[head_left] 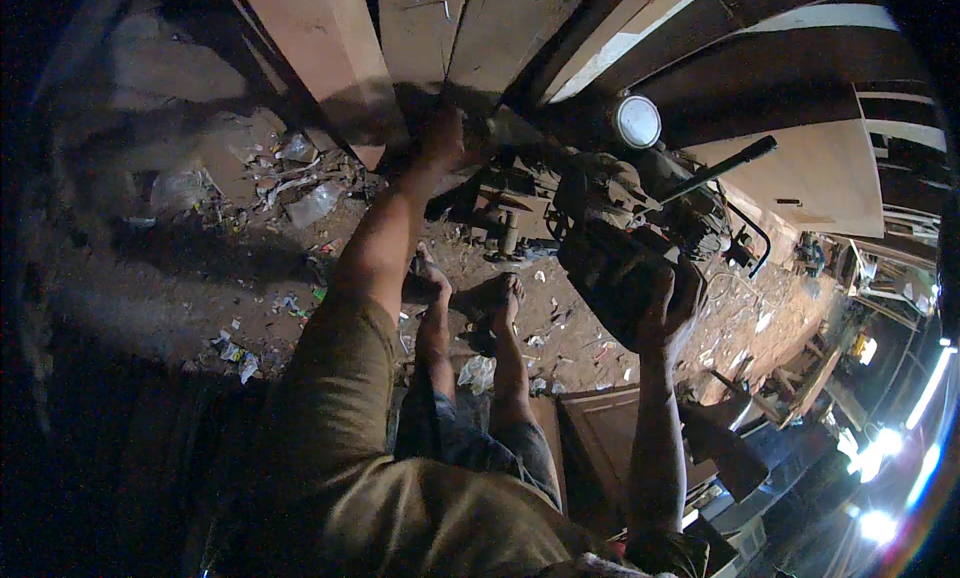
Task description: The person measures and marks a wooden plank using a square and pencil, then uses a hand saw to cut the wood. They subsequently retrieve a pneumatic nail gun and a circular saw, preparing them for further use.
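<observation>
dark machine (608, 268) lay between the hands, the right hand (672, 308) nearer, against its near right side; whether clamped, could not tell. left hand (442, 146) was at the boards' (415, 53) shadowed near ends, its grip unclear.

Open air lies between the forearms (388, 236) above the littered floor (575, 340); beyond the right hand (680, 306), a dark machine (602, 206) and jutting bar (722, 166) block passage.

Boards (415, 38) lie ahead of the feet (511, 296). A machine (615, 268) is to their right. Litter (316, 206) lies left, on the ground (110, 293).
</observation>
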`<act>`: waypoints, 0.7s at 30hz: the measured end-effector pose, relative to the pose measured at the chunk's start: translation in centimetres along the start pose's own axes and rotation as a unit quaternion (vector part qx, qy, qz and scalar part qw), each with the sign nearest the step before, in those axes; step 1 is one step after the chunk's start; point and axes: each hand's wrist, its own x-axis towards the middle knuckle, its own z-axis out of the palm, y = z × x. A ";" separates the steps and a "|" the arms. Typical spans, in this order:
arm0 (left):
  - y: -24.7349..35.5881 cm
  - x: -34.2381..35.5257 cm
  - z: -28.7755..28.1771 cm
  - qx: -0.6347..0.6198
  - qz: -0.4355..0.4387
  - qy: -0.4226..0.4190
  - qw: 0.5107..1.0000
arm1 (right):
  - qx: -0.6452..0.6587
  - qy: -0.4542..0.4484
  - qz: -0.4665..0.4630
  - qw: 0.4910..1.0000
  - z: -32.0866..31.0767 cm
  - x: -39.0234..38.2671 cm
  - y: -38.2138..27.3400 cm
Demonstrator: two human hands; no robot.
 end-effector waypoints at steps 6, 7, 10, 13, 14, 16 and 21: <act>-1.0 -15.6 -5.0 0.015 0.055 0.101 0.993 | 0.022 -0.004 -0.051 0.998 0.2 0.9 0.4; -3.2 -17.7 -3.7 0.018 0.049 0.117 0.992 | 0.015 -0.001 -0.067 0.998 -0.5 0.8 -1.0; -8.4 -24.2 -5.3 0.006 -0.117 0.050 0.992 | 0.038 0.012 -0.057 0.998 0.2 0.1 1.9; -11.6 -30.7 -5.8 0.020 -0.137 0.089 0.986 | 0.084 0.000 -0.034 0.996 0.4 0.4 -0.2; -9.6 -30.4 -8.7 0.017 -0.134 0.081 0.987 | 0.079 0.030 -0.016 0.996 0.9 -0.5 1.5; -8.7 -33.8 -9.7 0.035 -0.178 0.137 0.974 | 0.045 0.017 -0.059 0.997 0.9 0.3 0.7; -11.7 -37.4 -14.6 0.082 -0.140 0.183 0.970 | 0.079 0.043 -0.082 0.993 1.3 0.5 2.1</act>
